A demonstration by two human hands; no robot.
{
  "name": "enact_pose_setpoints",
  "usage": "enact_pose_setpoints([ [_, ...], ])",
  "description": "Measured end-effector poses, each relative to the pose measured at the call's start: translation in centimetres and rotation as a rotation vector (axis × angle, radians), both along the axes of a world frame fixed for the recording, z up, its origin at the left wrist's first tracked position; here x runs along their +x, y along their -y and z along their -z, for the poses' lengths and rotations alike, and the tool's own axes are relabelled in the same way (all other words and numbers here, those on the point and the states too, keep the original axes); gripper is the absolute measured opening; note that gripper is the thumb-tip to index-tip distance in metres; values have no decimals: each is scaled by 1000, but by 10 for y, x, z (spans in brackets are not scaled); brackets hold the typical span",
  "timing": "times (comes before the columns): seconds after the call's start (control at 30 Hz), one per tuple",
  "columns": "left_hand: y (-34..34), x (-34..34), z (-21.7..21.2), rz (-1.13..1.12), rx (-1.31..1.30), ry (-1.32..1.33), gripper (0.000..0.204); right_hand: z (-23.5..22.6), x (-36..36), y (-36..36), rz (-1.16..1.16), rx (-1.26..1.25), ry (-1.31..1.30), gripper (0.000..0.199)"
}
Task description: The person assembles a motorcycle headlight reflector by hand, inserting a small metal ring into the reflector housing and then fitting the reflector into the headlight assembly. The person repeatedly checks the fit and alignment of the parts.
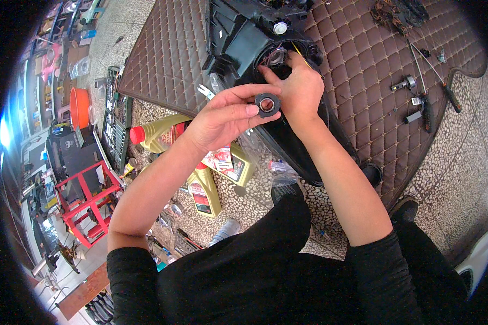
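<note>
My left hand (pixel 228 111) pinches a small black ring-shaped collar (pixel 267 105) with a round hole through its middle, held up in front of the headlight. A large black headlight housing (pixel 236 46) lies with its back side up, and a round opening (pixel 276 57) shows in it. Into that opening reaches my right hand (pixel 303 89), its thumb and fingers curled, a thin yellow wire beside them. The fingertips are partly hidden, so what they grip cannot be made out. The two hands nearly touch.
Under the headlight lies a brown quilted mat (pixel 352 49). On its right are an LED bulb (pixel 404 84), screwdrivers (pixel 450 97) and a wire bundle (pixel 398 16). Yellow oil bottles (pixel 205 192), a tool case (pixel 114 116) and a red metal frame (pixel 87 203) stand on the left.
</note>
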State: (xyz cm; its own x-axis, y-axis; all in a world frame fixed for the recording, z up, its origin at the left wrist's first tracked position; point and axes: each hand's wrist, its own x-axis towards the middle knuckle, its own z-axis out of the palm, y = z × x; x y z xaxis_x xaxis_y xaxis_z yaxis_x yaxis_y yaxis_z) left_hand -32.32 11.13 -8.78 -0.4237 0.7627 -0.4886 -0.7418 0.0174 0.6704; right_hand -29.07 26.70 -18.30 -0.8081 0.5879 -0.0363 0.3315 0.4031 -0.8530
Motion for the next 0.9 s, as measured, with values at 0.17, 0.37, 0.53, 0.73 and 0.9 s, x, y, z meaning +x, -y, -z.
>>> enact_pose_setpoints([
  [0.17,1,0,1,-3,-28,-44,54,-2,5,-1,20,-31,-80,53],
  [0.37,1,2,-1,12,-101,-126,56,-7,17,-2,19,-74,-186,46],
  [0.53,5,-9,-16,84,-117,-205,50,-28,36,-9,28,-160,-105,46],
  [0.73,-2,-19,-26,59,-182,-350,53,-66,58,-19,14,-220,-56,57],
  [0.9,-15,-23,-26,61,-170,-460,52,-88,63,-26,-8,-228,-79,57],
])
